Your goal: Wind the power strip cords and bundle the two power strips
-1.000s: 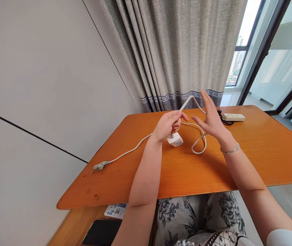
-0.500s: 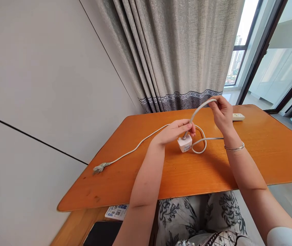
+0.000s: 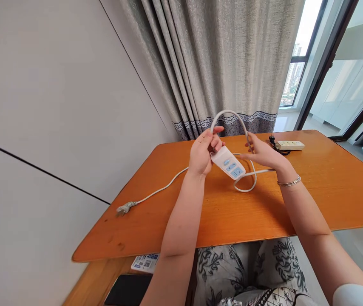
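My left hand (image 3: 203, 151) is closed round the white cord just by the end of a white power strip (image 3: 228, 163), holding the strip tilted above the table. Its face shows light-blue sockets. From that hand the cord (image 3: 229, 111) rises in an arch and comes down to my right hand (image 3: 262, 152). There it runs between my fingers, held loosely, with the thumb stretched toward the strip. More cord lies looped on the table below. At its far left end rests a white plug (image 3: 126, 208).
A second power strip (image 3: 290, 145), cream coloured, lies at the back right with a black cord and plug (image 3: 272, 138). The wooden table (image 3: 248, 216) borders a wall and a grey curtain (image 3: 232, 63). A dark flat device (image 3: 129, 290) and a printed card (image 3: 145, 263) lie below the table's front edge.
My left hand has turned and raised the power strip, so its socket face shows now. My right hand has shifted left and down, its fingers looser on the cord. The arch has moved left.
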{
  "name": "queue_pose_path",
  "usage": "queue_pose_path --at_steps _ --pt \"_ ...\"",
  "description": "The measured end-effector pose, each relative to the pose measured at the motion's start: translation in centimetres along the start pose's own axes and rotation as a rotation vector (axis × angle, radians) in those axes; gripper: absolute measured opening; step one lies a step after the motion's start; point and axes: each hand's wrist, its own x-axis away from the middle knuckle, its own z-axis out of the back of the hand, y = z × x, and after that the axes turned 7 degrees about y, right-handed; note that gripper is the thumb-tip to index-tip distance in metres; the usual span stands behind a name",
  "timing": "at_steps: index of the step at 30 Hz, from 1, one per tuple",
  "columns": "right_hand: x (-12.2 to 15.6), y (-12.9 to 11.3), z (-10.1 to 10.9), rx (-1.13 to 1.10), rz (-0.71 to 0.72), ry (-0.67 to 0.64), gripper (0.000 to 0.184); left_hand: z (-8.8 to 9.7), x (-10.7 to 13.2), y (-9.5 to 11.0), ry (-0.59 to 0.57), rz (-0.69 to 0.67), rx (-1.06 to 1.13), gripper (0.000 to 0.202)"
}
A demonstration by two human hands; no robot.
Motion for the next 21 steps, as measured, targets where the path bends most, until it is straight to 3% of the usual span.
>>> queue_pose_path --at_steps 2,4,6,8,10,14,17,21 --pt "0.2 0.0 -0.1 0.13 -0.036 -0.191 0.073 0.2 -0.5 0.1 0.064 -0.046 0.036 0.021" --pt "0.3 0.0 0.1 0.226 -0.064 -0.355 0.056 0.7 -0.9 0.1 0.11 -0.099 0.035 0.02" --pt "0.3 0.0 0.5 0.302 -0.067 -0.433 0.033 1.2 -1.2 0.1 0.154 -0.145 0.008 0.02" --pt "0.4 -0.1 0.9 0.361 -0.072 -0.409 0.015 1.5 -1.5 0.1 0.193 -0.18 -0.033 0.021" --pt "0.6 -0.4 1.2 0.395 -0.108 -0.313 0.01 1.7 -1.6 0.0 0.223 -0.208 -0.076 0.023" --pt "1.0 -1.1 1.1 0.46 -0.143 -0.062 0.025 1.6 -1.6 -0.7 0.226 -0.261 -0.144 0.026" --pt "1.2 -2.1 0.7 0.521 -0.056 0.025 0.027 1.5 -1.5 -1.5 0.124 -0.315 -0.189 0.029" --pt "1.8 -3.8 0.3 0.486 0.096 -0.012 0.03 1.2 -1.2 -2.5 -0.056 -0.387 -0.274 0.039"
